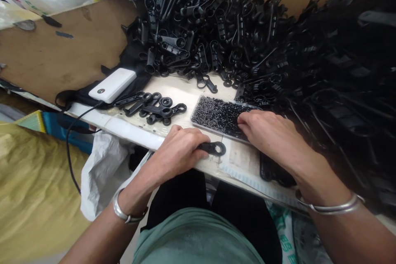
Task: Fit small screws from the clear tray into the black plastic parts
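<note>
My left hand (182, 148) grips a black plastic part (216, 148) with a ring-shaped end, close to the table's front edge. The ring sticks out to the right of my fingers; the rest is covered by them. My right hand (266, 132) reaches over the right end of a shallow clear tray (194, 124) full of tiny black pieces (216, 112). Its thumb and fingertips are pinched together at the pieces; whether one is between them is hidden. Left of the tray lies a small group of similar black ringed parts (159, 109).
A big heap of black plastic parts (210, 29) covers the back, with a dark blurred pile (346, 70) on the right. A white power bank (113, 84) with a black cable (69, 152) sits at left. Below hangs a white sack (103, 173).
</note>
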{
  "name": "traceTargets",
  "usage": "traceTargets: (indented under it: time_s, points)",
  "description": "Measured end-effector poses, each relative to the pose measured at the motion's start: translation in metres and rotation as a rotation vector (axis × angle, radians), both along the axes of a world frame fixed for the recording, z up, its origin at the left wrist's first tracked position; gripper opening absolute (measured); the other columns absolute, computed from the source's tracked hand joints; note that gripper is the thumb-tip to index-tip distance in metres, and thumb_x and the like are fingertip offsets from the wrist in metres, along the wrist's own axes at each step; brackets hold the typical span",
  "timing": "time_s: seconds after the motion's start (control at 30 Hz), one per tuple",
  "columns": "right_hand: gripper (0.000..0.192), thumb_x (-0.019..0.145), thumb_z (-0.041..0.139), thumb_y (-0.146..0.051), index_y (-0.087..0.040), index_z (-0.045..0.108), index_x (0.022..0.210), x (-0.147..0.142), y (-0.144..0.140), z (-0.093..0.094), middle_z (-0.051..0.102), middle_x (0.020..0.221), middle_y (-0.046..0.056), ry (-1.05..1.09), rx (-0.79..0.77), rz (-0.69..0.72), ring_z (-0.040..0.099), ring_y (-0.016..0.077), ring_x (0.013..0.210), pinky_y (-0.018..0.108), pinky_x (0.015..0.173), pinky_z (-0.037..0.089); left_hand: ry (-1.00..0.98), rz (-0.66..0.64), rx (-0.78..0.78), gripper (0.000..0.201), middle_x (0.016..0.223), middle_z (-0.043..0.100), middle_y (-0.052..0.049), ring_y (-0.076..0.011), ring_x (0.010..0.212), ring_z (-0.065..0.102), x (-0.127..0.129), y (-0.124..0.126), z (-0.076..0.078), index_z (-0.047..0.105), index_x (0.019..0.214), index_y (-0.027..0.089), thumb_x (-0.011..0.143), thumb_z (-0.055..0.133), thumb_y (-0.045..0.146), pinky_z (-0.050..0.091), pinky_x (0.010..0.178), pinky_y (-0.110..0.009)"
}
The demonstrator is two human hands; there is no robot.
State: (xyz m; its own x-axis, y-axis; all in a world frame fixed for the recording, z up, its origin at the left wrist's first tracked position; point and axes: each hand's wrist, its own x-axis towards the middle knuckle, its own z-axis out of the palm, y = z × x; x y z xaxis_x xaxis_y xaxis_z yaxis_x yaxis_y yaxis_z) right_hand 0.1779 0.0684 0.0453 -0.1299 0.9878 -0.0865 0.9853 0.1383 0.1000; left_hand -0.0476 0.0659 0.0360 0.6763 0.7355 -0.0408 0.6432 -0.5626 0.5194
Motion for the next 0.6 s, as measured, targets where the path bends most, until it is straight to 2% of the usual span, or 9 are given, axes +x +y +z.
traceTargets:
  time_s: [0.23,0.47,0.6]
  points:
    - [0.019,0.093,0.047,-0.028,-0.025,0.062,0.081,-0.001,-0.003,0.004,0.064,0.089,-0.002,0.026,-0.024,-0.023,0.059,0.0185,0.075,0.028,0.052,0.029,0.009,-0.006,-0.012,0.011,0.09,0.07,0.001,-0.0179,0.085,0.062,0.001,-0.003,0.005,0.068,0.095,0.021,0.085,0.062,0.021,0.034,0.085,-0.035]
    - [0.017,0.092,0.051,-0.027,-0.026,0.065,0.082,0.001,-0.005,0.003,0.066,0.092,-0.001,0.063,0.01,-0.005,0.061,0.0211,0.078,0.029,0.055,0.035,-0.001,0.008,0.01,0.012,0.088,0.07,0.001,-0.0183,0.086,0.062,-0.001,-0.005,0.0,0.067,0.096,0.021,0.085,0.064,0.022,0.034,0.083,-0.035]
    - [0.016,0.091,0.053,-0.023,-0.025,0.069,0.088,0.0,-0.018,0.011,0.068,0.089,-0.001,0.332,0.062,0.075,0.063,0.0183,0.078,0.029,0.065,0.044,-0.062,0.033,0.044,0.014,0.093,0.07,0.001,-0.0183,0.091,0.061,-0.003,-0.009,-0.003,0.067,0.098,0.024,0.084,0.066,0.024,0.033,0.086,-0.037]
